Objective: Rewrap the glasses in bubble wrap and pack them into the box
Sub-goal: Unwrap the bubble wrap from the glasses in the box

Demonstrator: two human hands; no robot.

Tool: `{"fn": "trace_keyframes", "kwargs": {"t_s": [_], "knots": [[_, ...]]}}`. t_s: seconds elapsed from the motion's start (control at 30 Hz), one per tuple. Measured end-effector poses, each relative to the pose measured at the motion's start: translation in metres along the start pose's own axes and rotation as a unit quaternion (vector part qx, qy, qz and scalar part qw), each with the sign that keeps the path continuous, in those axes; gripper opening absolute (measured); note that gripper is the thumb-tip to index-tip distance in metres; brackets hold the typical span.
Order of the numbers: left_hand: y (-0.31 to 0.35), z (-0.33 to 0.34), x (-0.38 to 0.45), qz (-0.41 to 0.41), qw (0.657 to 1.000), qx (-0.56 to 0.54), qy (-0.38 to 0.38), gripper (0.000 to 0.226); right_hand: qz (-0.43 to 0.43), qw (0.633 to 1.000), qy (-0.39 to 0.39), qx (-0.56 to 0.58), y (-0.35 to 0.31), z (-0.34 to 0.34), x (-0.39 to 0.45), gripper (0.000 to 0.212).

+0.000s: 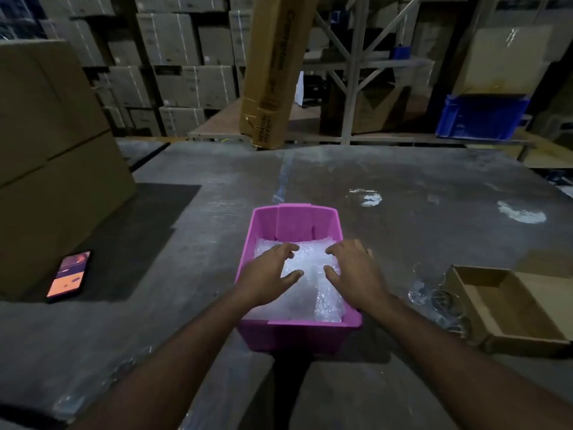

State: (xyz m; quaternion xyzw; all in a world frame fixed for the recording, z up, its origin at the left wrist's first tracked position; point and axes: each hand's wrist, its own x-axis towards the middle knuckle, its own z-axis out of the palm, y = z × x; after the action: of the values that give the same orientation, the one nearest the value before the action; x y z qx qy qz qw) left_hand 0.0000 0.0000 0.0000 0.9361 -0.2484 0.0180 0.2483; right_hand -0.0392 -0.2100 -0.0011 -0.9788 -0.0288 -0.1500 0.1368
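— Hands, head view?
— Left hand [269,276] and right hand [353,271], fingers spread, press on bubble wrap [307,265] under the fingertips inside the pink bin [291,333]

— Glasses?
— Clear glasses [429,283] lie right of the right fingers, beside the cardboard box [508,333]

Two bare forearms are seen, ending in a left hand [269,276] and a right hand [353,273]. No sleeve is worn on either arm from the wrist back to the bottom edge of the view. No glove, ring, watch or band can be made out on the fingers or wrists. Short nails are faintly shown at the fingertips; finer detail is lost in the dim light
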Motion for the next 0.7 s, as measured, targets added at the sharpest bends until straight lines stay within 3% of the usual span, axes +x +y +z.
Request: {"fn": "trace_keyframes", "kwargs": {"t_s": [0.27, 0.43, 0.57, 0.7], "knots": [[-0.015, 0.005, 0.014, -0.013, 0.999, -0.034, -0.003, 0.055, -0.025, 0.981, -0.062, -0.184, -0.008, 0.009, 0.025, 0.034], [-0.020, 0.008, 0.017, -0.017, 0.999, -0.039, -0.015, 0.057, -0.035, 0.962, -0.085, -0.257, -0.013, 0.017, 0.028, 0.013], [-0.020, 0.007, 0.020, -0.020, 0.999, -0.048, -0.015, 0.058, -0.025, 0.966, -0.077, -0.246, -0.014, 0.021, 0.034, 0.011], [-0.021, 0.005, 0.019, -0.013, 0.998, -0.056, -0.015, 0.062, 0.006, 0.987, -0.032, -0.155, -0.014, 0.014, 0.033, 0.015]]}}
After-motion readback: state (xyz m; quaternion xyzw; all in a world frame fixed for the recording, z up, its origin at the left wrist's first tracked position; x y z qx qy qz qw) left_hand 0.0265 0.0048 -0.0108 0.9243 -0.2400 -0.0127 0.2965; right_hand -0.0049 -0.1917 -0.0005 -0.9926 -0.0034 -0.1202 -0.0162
